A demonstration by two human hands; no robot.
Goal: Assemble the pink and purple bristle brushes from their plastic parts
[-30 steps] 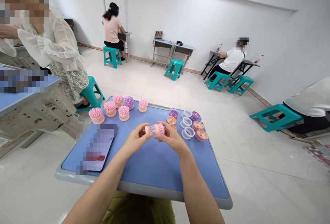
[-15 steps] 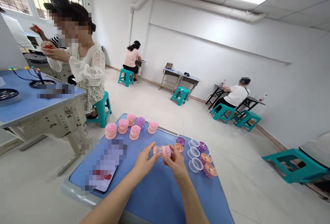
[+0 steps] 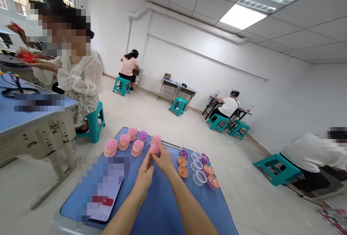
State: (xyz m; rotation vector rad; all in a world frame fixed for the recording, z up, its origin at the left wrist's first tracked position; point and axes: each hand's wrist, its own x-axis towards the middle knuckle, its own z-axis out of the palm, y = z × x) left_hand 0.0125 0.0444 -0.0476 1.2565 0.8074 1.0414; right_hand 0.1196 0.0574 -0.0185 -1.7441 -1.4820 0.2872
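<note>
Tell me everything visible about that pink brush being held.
The pink brush has a rounded top packed with pink bristles that look like soft plastic. The bristles face up; the body below is mostly hidden by the left hand and right hand, which hold it. It is over the far part of the blue desk, in front of another pink brush. Contact with the desk is unclear.

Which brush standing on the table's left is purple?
The purple brush, just right of the farthest pink brush. The others standing there, and the held brush, have pink bristles instead.
</note>
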